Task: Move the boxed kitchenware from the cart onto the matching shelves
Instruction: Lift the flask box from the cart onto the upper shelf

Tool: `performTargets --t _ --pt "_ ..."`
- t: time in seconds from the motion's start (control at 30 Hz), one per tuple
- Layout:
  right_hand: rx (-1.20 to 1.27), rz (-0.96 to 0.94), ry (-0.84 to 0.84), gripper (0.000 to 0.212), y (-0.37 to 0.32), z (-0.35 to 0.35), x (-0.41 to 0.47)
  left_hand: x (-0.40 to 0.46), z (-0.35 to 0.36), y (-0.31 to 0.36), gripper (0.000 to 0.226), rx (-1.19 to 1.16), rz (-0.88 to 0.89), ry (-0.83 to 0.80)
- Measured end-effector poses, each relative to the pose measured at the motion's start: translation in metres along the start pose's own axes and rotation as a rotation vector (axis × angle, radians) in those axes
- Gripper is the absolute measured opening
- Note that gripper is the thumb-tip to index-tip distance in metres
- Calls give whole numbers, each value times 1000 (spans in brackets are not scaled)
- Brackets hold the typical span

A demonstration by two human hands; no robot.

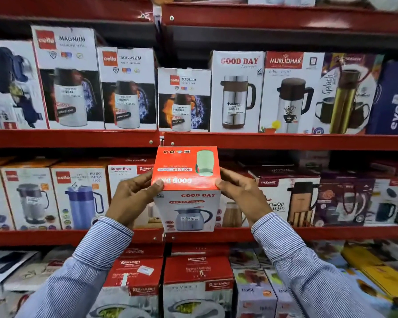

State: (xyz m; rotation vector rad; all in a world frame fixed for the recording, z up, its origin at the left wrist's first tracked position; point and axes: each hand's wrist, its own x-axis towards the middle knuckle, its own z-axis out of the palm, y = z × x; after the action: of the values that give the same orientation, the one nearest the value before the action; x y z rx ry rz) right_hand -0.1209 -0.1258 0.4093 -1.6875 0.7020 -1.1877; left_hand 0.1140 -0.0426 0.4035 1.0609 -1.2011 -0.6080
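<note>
A Good Day Hot N Sip box (189, 198), red on top and white in front with a grey kettle picture, is held in front of the middle red shelf (331, 234). My left hand (133, 196) grips its left side and my right hand (241, 193) grips its right side, thumbs on the red top face. The box's lower edge is level with the shelf's front lip, between a Super Rivo box (122, 177) and a Trueware box (285, 198). No cart is in view.
The upper shelf (78, 137) carries Cello Magnum boxes (67, 76), a Good Day flask box (237, 92) and a Murlidhar box (290, 92). Cello jug boxes (78, 193) stand at middle left. Rishabh boxes (195, 285) are stacked below.
</note>
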Motion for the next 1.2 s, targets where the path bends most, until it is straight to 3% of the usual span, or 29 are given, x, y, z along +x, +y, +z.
performTargets --t 0.23,0.57,0.7,0.83,1.0,1.2 --pt "-48 27 -6 51 23 4 18 22 1 -31 41 -41 -44 12" --pt "-113 39 29 56 48 5 54 54 12 -55 31 -20 -99 -16" --pt "-222 -30 75 44 51 12 73 66 18 -59 30 80 -94 -28" --pt "-381 -86 179 35 56 16 94 81 23 -74 48 188 -110 38" --pt "-413 -61 270 43 61 12 110 86 37 -86 49 296 -57 137" --pt "-497 -79 224 21 68 8 116 74 47 -98 59 384 -6 213"
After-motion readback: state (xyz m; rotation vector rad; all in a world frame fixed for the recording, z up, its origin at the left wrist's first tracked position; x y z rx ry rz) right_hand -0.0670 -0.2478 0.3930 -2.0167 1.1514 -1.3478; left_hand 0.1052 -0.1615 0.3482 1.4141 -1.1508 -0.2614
